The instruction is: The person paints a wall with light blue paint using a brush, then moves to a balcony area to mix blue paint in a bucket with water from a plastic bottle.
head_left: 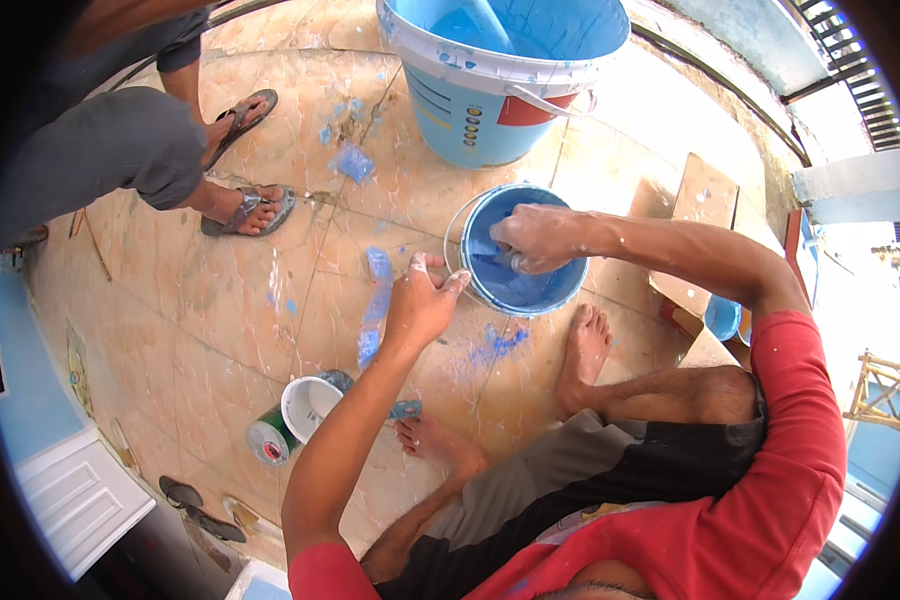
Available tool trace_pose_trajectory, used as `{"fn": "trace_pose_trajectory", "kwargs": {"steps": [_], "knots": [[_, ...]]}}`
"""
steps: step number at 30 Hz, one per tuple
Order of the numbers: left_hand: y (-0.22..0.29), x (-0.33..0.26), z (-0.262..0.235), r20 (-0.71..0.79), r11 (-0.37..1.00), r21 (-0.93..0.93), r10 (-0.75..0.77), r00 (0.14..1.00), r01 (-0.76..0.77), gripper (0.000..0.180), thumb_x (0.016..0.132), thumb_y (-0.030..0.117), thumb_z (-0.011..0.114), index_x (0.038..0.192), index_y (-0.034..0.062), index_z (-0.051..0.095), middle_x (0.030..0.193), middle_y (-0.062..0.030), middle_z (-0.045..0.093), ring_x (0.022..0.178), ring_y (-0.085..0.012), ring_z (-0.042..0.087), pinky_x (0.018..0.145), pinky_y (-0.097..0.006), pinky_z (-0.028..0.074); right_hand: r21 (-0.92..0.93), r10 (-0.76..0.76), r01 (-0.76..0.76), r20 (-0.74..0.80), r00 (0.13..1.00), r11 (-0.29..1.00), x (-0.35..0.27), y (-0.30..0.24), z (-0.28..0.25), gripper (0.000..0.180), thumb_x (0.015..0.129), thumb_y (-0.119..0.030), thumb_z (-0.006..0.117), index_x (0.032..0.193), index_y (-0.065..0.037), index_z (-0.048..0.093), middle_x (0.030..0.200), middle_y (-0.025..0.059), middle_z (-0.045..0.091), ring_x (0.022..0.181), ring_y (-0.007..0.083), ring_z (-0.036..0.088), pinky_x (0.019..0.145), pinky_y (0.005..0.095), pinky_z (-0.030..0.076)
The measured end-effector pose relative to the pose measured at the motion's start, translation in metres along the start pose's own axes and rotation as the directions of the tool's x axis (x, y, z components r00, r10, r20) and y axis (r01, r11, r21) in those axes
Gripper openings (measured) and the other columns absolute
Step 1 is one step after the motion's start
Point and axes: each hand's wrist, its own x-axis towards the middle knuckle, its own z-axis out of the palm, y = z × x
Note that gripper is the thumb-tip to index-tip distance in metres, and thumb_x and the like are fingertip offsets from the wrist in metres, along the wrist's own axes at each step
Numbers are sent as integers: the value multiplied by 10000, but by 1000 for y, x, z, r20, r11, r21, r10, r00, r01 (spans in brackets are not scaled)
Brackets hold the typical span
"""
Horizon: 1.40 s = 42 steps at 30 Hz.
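A small bucket (526,306) with blue paint stands on the tiled floor in front of me, its thin wire handle lying to the left. My right hand (542,238) is over its mouth, fingers curled closed and smeared with pale paint. Whatever those fingers may hold is hidden. Beside the bucket's left rim is my left hand (422,303), palm side partly hidden. Its thumb reaches the rim and handle, apart from the bent fingers, and nothing shows between them. White paint marks its fingertips.
A big light-blue paint pail (470,120) with a white rim stands beyond the bucket. A white tub (310,405) and a green can (270,438) are near my left forearm. Another person's sandalled foot (250,212) is at the left. Cardboard (705,200) lies to the right.
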Motion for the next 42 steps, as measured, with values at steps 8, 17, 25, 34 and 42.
{"fn": "trace_pose_trajectory", "kwargs": {"steps": [8,17,25,34,42], "knots": [[-5,6,2,21,999,-33,-1,1000,2,554,971,300,801,1338,-53,582,989,-125,721,785,-197,738,690,-339,565,-446,-58,46,-14,998,894,1,10,10,255,964,-110,638,1149,59,684,1107,246,719,914,382,773,793,459,631],[-5,3,2,4,999,-42,8,1000,-8,566,945,358,807,1301,-35,606,936,-163,772,873,-303,759,785,-415,583,-310,3,47,158,988,949,-3,22,40,188,842,-46,654,975,41,754,888,239,762,870,390,776,748,474,633],[-9,5,2,-35,993,86,82,996,-79,625,947,424,796,1332,-25,595,984,-193,777,934,-335,762,854,-433,579,-80,-73,82,112,991,993,1,12,29,243,782,-139,698,963,20,726,902,267,743,893,470,733,805,546,580],[-7,3,1,-45,990,99,101,994,-97,617,962,421,773,1353,-12,573,1002,-180,789,980,-356,762,889,-434,573,-273,-91,71,-59,994,959,6,7,4,302,880,-155,678,1123,23,697,978,269,745,919,447,751,835,514,599],[-10,5,-9,-1,992,56,113,994,-113,656,959,435,778,1379,-21,561,1114,-195,776,1026,-350,756,909,-421,571,-419,-69,86,56,996,904,-1,7,20,270,972,-131,571,1145,-9,738,1019,253,764,938,394,776,814,490,621]]}}
